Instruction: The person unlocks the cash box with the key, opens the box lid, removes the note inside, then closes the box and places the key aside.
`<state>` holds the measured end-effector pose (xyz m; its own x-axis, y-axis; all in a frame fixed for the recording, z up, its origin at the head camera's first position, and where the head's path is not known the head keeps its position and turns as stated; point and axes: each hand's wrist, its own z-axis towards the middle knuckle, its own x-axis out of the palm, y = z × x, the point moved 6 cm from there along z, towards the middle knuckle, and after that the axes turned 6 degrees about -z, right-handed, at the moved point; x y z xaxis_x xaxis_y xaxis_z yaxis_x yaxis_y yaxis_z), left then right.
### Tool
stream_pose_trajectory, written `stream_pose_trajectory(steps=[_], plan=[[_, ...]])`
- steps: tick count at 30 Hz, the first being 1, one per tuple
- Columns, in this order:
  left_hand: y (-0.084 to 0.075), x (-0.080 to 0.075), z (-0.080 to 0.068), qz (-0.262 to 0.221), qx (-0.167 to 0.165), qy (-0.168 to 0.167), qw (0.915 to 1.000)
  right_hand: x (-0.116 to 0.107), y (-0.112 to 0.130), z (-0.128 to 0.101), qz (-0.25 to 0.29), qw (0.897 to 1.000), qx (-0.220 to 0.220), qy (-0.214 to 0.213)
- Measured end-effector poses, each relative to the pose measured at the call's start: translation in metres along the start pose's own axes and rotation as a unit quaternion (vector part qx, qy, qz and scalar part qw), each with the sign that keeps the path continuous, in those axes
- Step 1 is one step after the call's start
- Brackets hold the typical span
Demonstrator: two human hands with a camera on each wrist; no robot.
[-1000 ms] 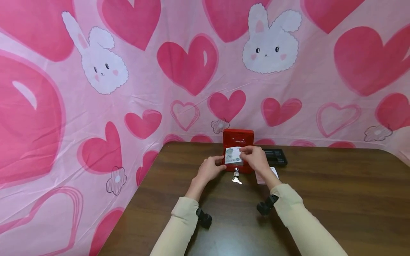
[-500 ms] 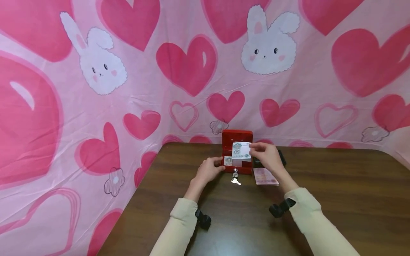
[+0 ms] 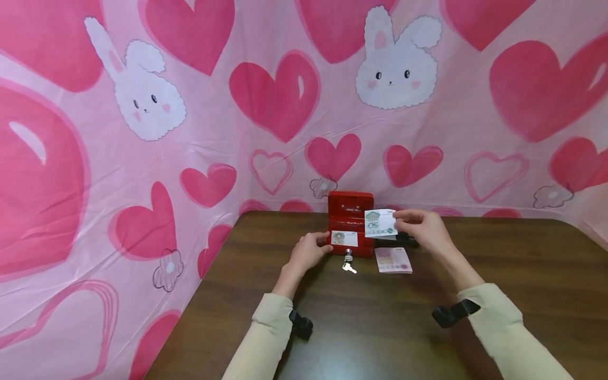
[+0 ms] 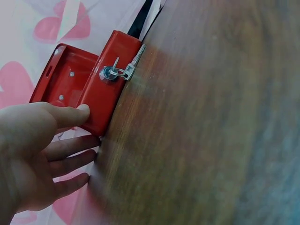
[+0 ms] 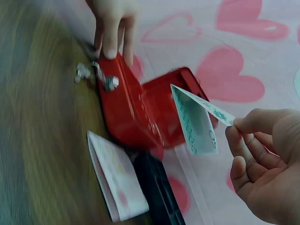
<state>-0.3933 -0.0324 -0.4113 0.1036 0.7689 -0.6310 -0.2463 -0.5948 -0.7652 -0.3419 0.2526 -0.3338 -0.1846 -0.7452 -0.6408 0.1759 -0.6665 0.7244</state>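
A pink cloth printed with hearts and white rabbits (image 3: 396,66) hangs behind and to the left of a dark wooden table (image 3: 499,264). At the table's far edge, at about twelve o'clock from the person, stands a small red cash box (image 3: 350,232) with its lid up; another banknote (image 3: 344,238) lies inside it. A black tray (image 5: 157,194) lies just behind the box at its three o'clock side, mostly hidden.

The left hand (image 3: 311,250) rests against the box's nine o'clock end, fingers nearly straight, the thumb (image 4: 70,115) pressed on the red corner and holding nothing. The right hand (image 3: 425,227) is lifted above the table at the box's two o'clock, thumb and forefinger pinching the edge of a green banknote (image 3: 380,222) that hangs in the air, clear of the box.

A folded pink banknote (image 3: 393,260) lies flat on the table at the box's four o'clock, just beside it. At the box's six o'clock face, a key (image 3: 348,256) sits in the lock, with a second key (image 3: 351,269) dangling onto the wood.
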Motion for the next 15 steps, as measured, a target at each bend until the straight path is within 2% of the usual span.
stream_pose_trajectory(steps=[7, 15], plan=[[-0.001, 0.001, -0.001, 0.013, 0.000, -0.005, 0.9999, -0.013, -0.022, -0.011, -0.039, 0.999, -0.001, -0.001], [-0.001, -0.002, -0.001, 0.013, 0.003, -0.006, 0.9999, -0.017, -0.038, -0.022, -0.031, 1.000, 0.002, 0.004]])
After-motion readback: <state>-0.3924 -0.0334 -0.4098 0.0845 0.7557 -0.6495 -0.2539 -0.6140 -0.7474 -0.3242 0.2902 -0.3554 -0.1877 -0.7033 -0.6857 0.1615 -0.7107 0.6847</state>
